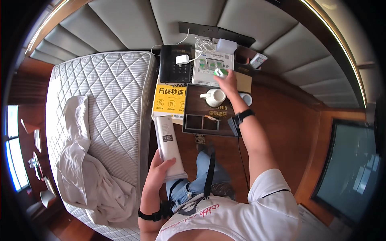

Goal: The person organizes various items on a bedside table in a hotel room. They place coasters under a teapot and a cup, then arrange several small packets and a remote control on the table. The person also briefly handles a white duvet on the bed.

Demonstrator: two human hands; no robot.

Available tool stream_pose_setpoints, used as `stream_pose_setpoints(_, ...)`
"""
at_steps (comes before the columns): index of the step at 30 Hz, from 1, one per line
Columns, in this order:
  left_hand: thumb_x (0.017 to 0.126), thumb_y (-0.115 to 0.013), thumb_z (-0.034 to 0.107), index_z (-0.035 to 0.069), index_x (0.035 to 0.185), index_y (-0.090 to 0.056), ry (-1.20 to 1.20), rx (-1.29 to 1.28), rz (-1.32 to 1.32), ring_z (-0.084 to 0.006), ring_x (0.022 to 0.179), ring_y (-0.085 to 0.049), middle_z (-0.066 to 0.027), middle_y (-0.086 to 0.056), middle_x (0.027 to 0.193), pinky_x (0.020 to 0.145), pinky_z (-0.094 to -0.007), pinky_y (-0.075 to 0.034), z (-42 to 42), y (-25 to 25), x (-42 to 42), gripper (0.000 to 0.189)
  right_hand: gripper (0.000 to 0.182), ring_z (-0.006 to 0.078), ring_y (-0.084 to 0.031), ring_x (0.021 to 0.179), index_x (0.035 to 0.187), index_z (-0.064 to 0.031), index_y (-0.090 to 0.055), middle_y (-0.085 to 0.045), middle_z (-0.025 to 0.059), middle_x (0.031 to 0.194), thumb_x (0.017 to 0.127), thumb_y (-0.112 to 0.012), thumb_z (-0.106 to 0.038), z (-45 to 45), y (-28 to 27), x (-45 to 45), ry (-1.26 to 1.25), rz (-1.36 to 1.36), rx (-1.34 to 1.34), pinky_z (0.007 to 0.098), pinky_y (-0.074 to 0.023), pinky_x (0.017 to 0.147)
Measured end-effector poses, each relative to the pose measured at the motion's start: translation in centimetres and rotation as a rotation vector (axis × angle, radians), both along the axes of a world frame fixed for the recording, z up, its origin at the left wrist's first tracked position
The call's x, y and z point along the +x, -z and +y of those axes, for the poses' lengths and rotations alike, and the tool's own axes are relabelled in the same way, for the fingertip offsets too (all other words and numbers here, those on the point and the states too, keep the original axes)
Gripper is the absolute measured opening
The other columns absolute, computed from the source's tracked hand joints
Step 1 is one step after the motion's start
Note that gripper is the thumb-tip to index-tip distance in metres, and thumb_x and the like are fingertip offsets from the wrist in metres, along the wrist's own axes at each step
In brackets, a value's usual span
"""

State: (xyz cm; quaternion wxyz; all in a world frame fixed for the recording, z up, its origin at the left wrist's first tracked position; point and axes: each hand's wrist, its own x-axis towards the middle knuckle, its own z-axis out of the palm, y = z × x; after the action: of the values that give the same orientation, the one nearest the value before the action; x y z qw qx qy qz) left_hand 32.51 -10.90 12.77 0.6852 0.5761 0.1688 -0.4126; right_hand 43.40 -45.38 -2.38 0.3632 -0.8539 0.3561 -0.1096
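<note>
My left hand is closed around the lower end of a long white plastic-wrapped pack bearing printed writing, held beside the mattress. My right hand grips a small green-and-white packet over a white printed board on the bedside table. Similar green-and-white packets lie on that board. Just below my right hand, a white mug rests on a dark tray with small compartments at its near edge. My right forearm partly covers a second white cup.
Left stands a bare quilted mattress with a crumpled white cloth. The table also holds a black telephone, a white charger with tangled cable, a yellow printed card and a dark box. A television is at right.
</note>
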Motion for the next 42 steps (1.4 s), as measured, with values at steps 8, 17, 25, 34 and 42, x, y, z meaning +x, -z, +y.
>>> stream_pose_setpoints(8, 0.079, -0.056, 0.006, 0.001, 0.123, -0.039, -0.003, 0.135, 0.015, -0.0171, 0.093, -0.054, -0.0099, -0.054, 0.102, 0.079, -0.0306, -0.045, -4.3, -0.9, 0.3, 0.047, 0.055, 0.0345, -0.053, 0.097, 0.113, -0.0077, -0.041, -0.048, 0.0168, 0.108, 0.069, -0.071, -0.023, -4.2, 1.2, 6.5, -0.167, 0.03, -0.215, 0.0414, -0.0454, 0.08)
stream_pose_setpoints(17, 0.079, -0.057, 0.007, 0.001, 0.123, -0.038, -0.055, 0.211, 0.011, -0.0181, 0.092, -0.055, -0.0117, -0.054, 0.103, 0.078, -0.0309, -0.046, -5.4, -0.8, 0.6, 0.048, 0.048, 0.037, -0.052, 0.093, 0.111, -0.0064, -0.041, -0.045, 0.0174, 0.106, 0.069, -0.063, -0.012, -3.1, 1.5, 8.5, -0.049, -0.037, -0.34, 0.047, -0.0454, 0.074)
stream_pose_setpoints(25, 0.08, -0.057, 0.006, 0.002, 0.125, -0.038, -0.076, 0.152, 0.061, -0.0185, 0.094, -0.055, -0.011, -0.054, 0.103, 0.079, -0.0312, -0.046, -7.7, 0.1, 2.3, 0.049, 0.051, 0.0329, -0.051, 0.094, 0.113, -0.0154, -0.045, -0.047, 0.0109, 0.107, 0.068, -0.069, -0.014, -7.8, 4.1, 5.3, -0.28, -0.137, -0.605, 0.0462, -0.0431, 0.074)
stream_pose_setpoints(34, 0.08, -0.056, 0.01, 0.003, 0.125, -0.04, 0.016, 0.052, 0.028, -0.0145, 0.092, -0.054, -0.007, -0.053, 0.104, 0.079, -0.028, -0.045, -11.3, 0.6, 4.4, 0.048, 0.06, 0.0341, -0.047, 0.1, 0.118, -0.0119, -0.042, -0.045, 0.0133, 0.109, 0.066, -0.071, -0.017, -8.6, 3.4, 5.5, -0.313, -0.179, -0.595, 0.0454, -0.0401, 0.081)
stream_pose_setpoints(42, 0.081, -0.057, 0.011, 0.001, 0.125, -0.039, 0.088, 0.093, -0.092, -0.0193, 0.094, -0.056, -0.0114, -0.057, 0.102, 0.081, -0.0309, -0.045, -13.1, 2.6, 4.5, 0.049, 0.04, 0.0263, -0.056, 0.084, 0.105, -0.0066, -0.047, -0.054, 0.0125, 0.09, 0.075, -0.068, -0.023, -4.6, -3.3, -0.2, -0.431, -0.149, 0.297, 0.0403, -0.0472, 0.069)
